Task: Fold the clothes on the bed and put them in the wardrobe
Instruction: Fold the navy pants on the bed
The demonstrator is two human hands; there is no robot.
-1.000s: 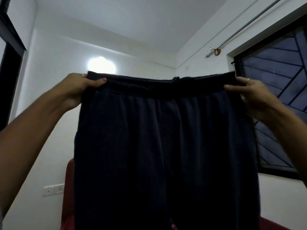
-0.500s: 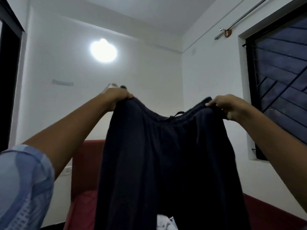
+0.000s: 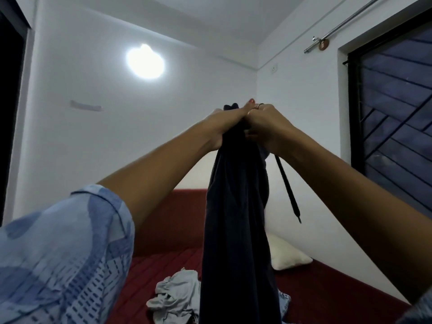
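The dark trousers are held up in mid-air above the red bed, doubled lengthwise and hanging straight down. The waistband is gripped by the left hand, fingers curled round it, and pinched by the right hand pressed against it. A drawstring dangles to the right. A grey garment is heaped on the bed beneath, and a white pillow lies farther right.

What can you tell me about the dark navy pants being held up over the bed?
The dark navy pants look like soft knit fabric, doubled lengthwise so they hang in a narrow column above the red bed. The left hand and right hand grip the waistband together at the top. A dark drawstring dangles loose on the right.
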